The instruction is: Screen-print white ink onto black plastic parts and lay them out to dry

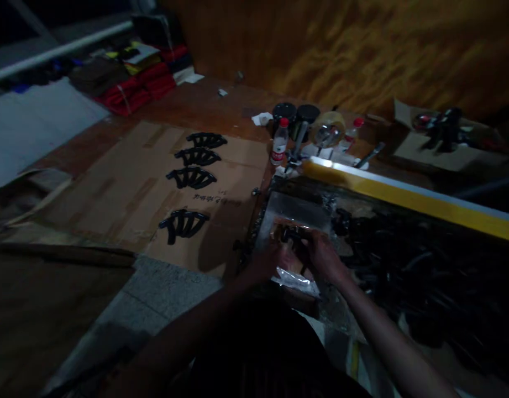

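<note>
Over a grey plate with a brown patch at its middle, my two hands are close together. My right hand is closed around a small black piece, whose exact kind the dim light hides. Beside it, my left hand has its fingers curled in; what they hold cannot be made out. Shiny clear plastic lies just below the hands. To the left, several black curved, ribbed parts rest in a column on flat cardboard, the nearest ribbed part apart from the others.
A heap of black parts fills the right side, behind it a yellow bar. Farther back stand a red-capped bottle, a tape roll and an open carton. Red folded cloth lies at the back left.
</note>
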A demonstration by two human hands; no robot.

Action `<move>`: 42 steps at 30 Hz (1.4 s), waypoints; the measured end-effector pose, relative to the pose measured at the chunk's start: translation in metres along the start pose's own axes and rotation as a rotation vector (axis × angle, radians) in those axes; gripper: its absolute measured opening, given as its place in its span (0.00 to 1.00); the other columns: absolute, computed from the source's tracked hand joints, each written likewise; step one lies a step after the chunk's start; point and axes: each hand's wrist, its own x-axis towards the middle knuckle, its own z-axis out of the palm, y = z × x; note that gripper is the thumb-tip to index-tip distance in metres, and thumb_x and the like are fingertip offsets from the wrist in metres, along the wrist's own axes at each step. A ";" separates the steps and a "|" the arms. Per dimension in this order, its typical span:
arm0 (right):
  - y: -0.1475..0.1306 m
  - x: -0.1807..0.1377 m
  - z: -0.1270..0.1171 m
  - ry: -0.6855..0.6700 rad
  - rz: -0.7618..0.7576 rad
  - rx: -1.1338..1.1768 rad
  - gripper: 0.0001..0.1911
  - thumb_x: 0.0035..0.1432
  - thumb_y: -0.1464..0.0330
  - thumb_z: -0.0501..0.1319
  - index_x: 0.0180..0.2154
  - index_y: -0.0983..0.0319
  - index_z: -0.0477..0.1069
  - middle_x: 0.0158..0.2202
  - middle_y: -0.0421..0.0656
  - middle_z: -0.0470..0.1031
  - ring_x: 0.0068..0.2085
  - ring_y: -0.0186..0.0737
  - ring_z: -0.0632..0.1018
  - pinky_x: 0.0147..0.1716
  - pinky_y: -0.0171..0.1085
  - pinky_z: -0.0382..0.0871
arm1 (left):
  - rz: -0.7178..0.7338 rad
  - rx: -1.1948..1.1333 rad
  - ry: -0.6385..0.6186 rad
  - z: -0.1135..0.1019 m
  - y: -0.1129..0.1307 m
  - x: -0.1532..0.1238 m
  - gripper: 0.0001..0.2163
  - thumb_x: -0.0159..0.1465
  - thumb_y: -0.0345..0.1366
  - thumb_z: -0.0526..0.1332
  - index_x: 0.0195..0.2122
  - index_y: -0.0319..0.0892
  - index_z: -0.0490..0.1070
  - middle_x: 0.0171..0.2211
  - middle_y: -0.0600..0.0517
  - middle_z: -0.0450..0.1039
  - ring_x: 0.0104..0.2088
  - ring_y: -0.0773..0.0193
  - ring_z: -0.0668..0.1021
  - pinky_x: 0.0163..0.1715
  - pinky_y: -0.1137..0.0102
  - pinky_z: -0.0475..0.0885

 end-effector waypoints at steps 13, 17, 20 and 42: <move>-0.202 0.071 0.085 -0.331 -0.577 0.079 0.14 0.65 0.69 0.55 0.50 0.62 0.72 0.50 0.50 0.75 0.53 0.46 0.74 0.51 0.42 0.67 | -0.315 0.245 0.938 -0.218 -0.101 -0.049 0.19 0.69 0.47 0.47 0.44 0.40 0.71 0.45 0.41 0.78 0.48 0.52 0.79 0.45 0.61 0.72; -0.229 0.094 0.114 -0.459 -0.517 0.050 0.16 0.65 0.69 0.55 0.52 0.62 0.71 0.53 0.50 0.74 0.55 0.46 0.73 0.55 0.41 0.65 | -0.517 0.405 0.979 -0.276 -0.117 -0.052 0.20 0.69 0.46 0.46 0.47 0.38 0.70 0.50 0.34 0.75 0.53 0.45 0.76 0.48 0.57 0.70; -0.243 0.103 0.132 -0.486 -0.482 0.089 0.18 0.64 0.70 0.56 0.54 0.61 0.70 0.55 0.50 0.73 0.56 0.46 0.73 0.56 0.43 0.65 | -0.557 0.489 0.955 -0.289 -0.116 -0.045 0.21 0.68 0.48 0.48 0.51 0.38 0.69 0.52 0.34 0.73 0.55 0.44 0.75 0.50 0.56 0.69; -0.275 0.121 0.167 -0.453 -0.213 0.336 0.15 0.61 0.73 0.57 0.49 0.64 0.73 0.51 0.51 0.75 0.53 0.45 0.75 0.54 0.42 0.67 | -0.662 0.669 0.804 -0.321 -0.109 -0.031 0.30 0.64 0.56 0.51 0.57 0.35 0.64 0.47 0.33 0.77 0.48 0.42 0.79 0.44 0.55 0.73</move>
